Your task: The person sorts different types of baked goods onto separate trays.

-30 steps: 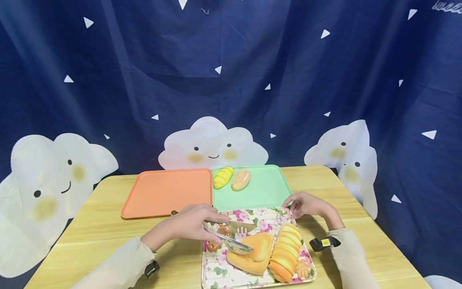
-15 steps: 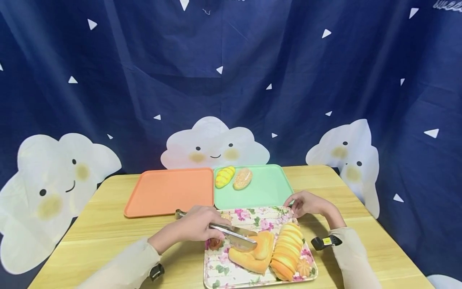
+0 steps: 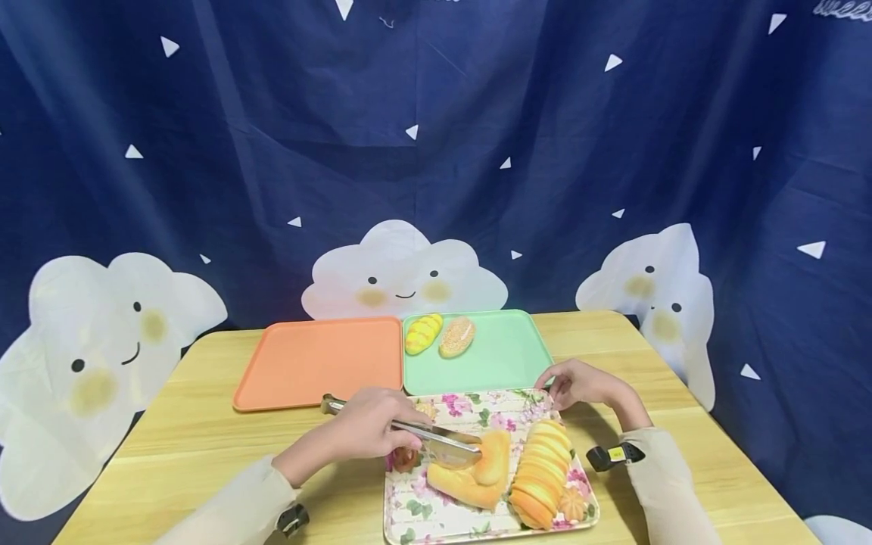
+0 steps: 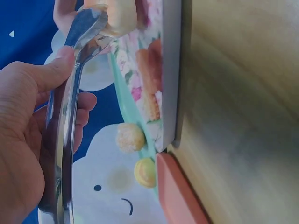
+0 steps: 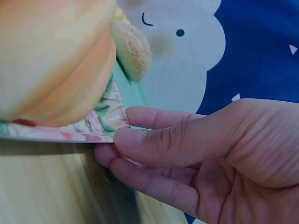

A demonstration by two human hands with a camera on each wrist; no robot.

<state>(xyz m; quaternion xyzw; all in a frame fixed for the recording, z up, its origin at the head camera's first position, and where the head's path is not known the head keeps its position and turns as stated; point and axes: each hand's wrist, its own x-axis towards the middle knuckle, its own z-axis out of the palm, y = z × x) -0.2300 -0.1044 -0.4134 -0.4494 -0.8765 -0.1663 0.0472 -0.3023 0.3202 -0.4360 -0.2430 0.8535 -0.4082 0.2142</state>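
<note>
Two bare hands on show, no gloves, no rings visible. The left hand [image 3: 368, 428] comes out of a loose, pale cream long sleeve [image 3: 232, 503] that runs right down to the wrist. Just below that cuff sits a small black device [image 3: 291, 519] with a round dark face, strapped at the wrist. Over on the other side, the right hand [image 3: 579, 384] wears the same cream sleeve [image 3: 671, 484], soft fabric with light folds. Its wrist carries a black unit [image 3: 615, 456] too, this one with a small yellow label on top. Close up, the right hand's fingernails [image 5: 125, 138] are short and unpainted.
</note>
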